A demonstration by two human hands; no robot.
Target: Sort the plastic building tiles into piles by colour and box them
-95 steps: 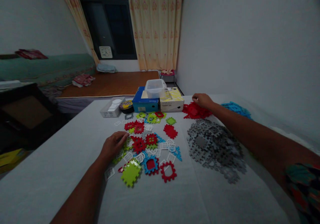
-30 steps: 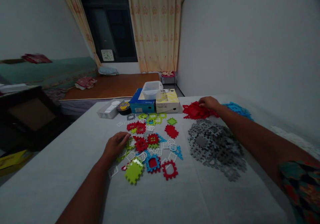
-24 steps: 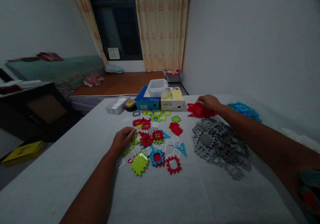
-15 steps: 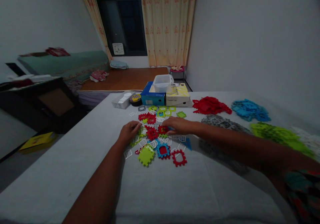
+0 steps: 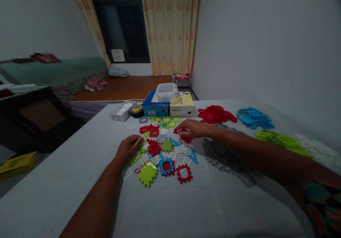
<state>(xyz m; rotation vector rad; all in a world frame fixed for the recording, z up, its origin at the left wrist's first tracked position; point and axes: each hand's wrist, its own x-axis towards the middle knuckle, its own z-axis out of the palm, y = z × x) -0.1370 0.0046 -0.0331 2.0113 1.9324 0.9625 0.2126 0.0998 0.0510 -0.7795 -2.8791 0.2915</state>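
Observation:
My right hand (image 5: 192, 127) has its fingers closed on a red toothed building tile (image 5: 186, 137), over the right side of the loose pile. A second bit of red shows at its fingertips. My left hand (image 5: 129, 146) rests at the pile's left edge, fingers loosely bent beside green tiles, with nothing visible in them. Between the hands lie a red tile (image 5: 153, 147), a green tile (image 5: 167, 146) and white grid pieces (image 5: 180, 149). Nearer me are a large green tile (image 5: 148, 173), a blue square frame (image 5: 167, 166) and a red square frame (image 5: 184, 174).
On the right are sorted heaps: red (image 5: 216, 114), blue (image 5: 254, 117), green (image 5: 282, 142), white (image 5: 317, 146) and grey (image 5: 223, 153), partly behind my right arm. A blue box (image 5: 156, 108), a yellow-white box (image 5: 182, 105), a clear tub (image 5: 165, 93) and a round tin (image 5: 136, 111) stand behind.
My right hand has moved right with the red tile, which shows a green tile where it was. My left hand stays at the pile's left edge. The whole view has shifted slightly.

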